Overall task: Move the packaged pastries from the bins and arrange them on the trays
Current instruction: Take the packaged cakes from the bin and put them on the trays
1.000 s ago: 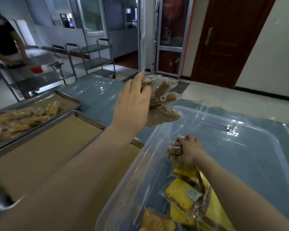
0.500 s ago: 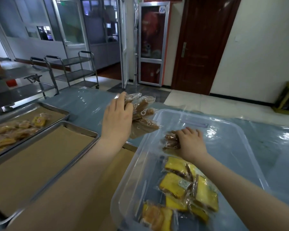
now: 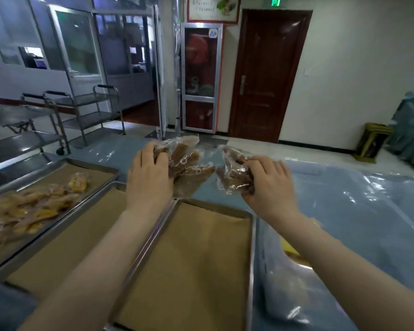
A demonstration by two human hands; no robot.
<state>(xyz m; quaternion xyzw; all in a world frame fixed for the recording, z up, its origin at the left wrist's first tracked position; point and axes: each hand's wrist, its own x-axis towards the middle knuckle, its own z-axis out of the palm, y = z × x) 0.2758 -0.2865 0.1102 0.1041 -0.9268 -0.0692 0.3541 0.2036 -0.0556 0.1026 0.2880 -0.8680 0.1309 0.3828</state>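
Observation:
My left hand [image 3: 148, 177] grips a bunch of brown packaged pastries [image 3: 189, 163] in clear wrap, held above the far end of the nearest metal tray [image 3: 251, 235], which is lined with brown paper. My right hand [image 3: 270, 187] holds another clump of brown packaged pastries [image 3: 232, 175] just to the right, above the tray's far right corner. The two bundles nearly touch. The clear plastic bin [image 3: 359, 211] lies at the right; a bit of yellow pastry [image 3: 289, 249] shows in it beside my right forearm.
A second paper-lined tray [image 3: 65, 240] lies left of the nearest one, and a third tray [image 3: 58, 166] at far left holds several yellow packaged pastries [image 3: 26, 211]. Steel carts [image 3: 81, 115] stand behind on the left. The table has a blue plastic cover [image 3: 120, 151].
My right hand lifted brown pastries out of the bin and came up beside the left hand. Both hands now hover over the nearest tray, and my view has shifted left.

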